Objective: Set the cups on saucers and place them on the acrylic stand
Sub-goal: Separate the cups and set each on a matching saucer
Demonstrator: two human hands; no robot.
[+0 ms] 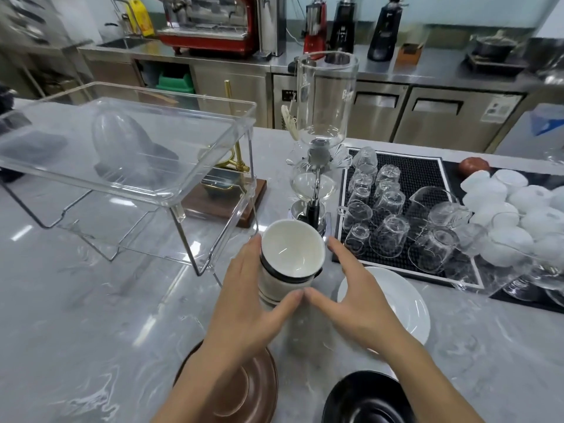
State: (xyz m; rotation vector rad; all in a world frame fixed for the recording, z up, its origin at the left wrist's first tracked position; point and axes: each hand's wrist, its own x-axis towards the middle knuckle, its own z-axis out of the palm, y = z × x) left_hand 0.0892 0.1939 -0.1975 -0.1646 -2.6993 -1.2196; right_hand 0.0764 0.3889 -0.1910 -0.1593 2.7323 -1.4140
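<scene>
A stack of white cups (290, 257) with dark rims stands on the marble counter at the centre. My left hand (253, 303) wraps around the stack's left side. My right hand (351, 294) reaches in from the right with fingers spread; its thumb tip meets my left thumb in front of the stack. Three saucers lie near me: a brown saucer (241, 392) under my left forearm, a white saucer (403, 303) under my right hand, a black saucer (363, 398) at the bottom edge. The clear acrylic stand (171, 154) sits at the left, empty on top.
A glass siphon coffee maker (320, 141) stands just behind the cups. A black rubber mat (421, 175) with several upturned glasses lies to the right, with white cups (512, 215) beyond it. A wooden base with brass parts (225, 193) sits under the stand's right end.
</scene>
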